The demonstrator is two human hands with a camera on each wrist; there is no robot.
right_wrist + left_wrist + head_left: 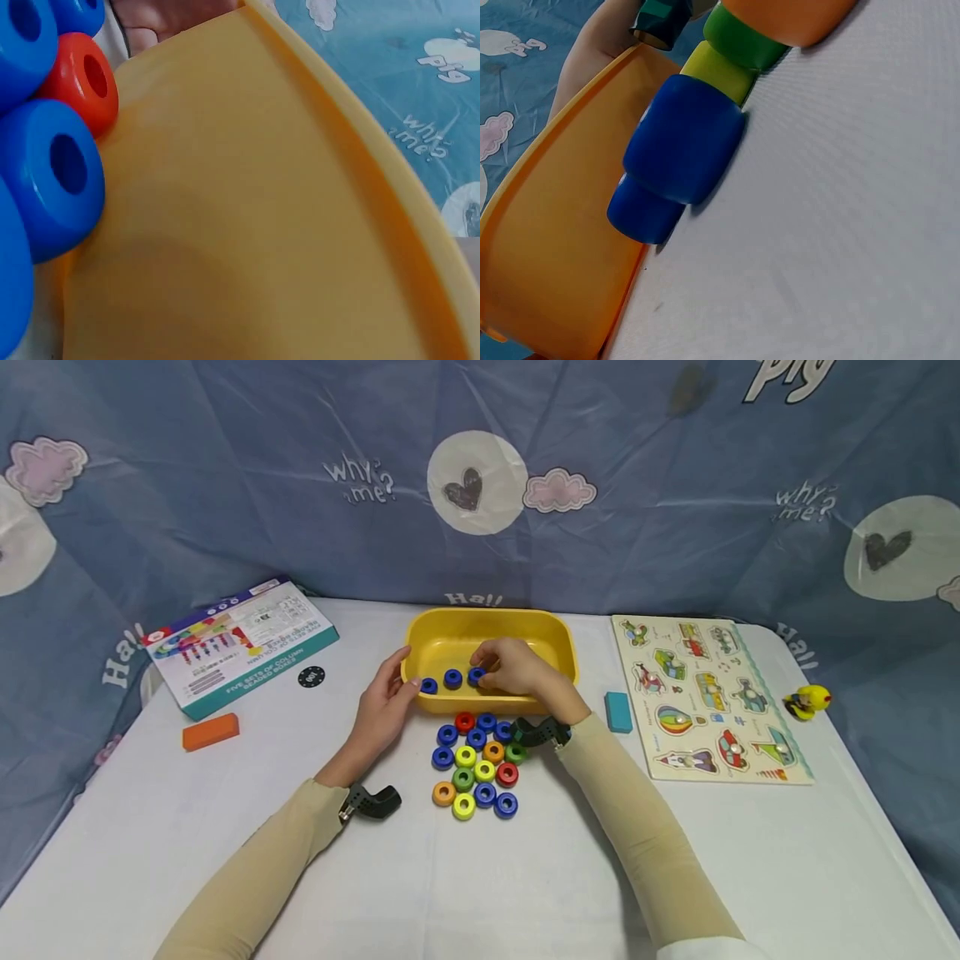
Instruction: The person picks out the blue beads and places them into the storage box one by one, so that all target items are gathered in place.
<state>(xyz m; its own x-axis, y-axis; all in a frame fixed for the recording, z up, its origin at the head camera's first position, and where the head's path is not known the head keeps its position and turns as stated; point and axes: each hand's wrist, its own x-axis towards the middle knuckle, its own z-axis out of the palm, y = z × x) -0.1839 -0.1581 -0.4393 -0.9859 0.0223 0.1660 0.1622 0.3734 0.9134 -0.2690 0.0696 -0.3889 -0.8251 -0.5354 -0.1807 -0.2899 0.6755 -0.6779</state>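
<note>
Sleeves [255, 864], two; left hand [380, 707], clamped on tub [491, 704]; right hand [516, 668], pinching blue ring [472, 680]: we should set it flat.

White table [562, 877] before a blue cloth backdrop [300, 410]
The backdrop is creased and printed with pink clouds [559, 491], grey hearts [465, 491] on pale discs [498, 478], and white lettering [772, 372]

Yellow tub [480, 702] in all views
</note>
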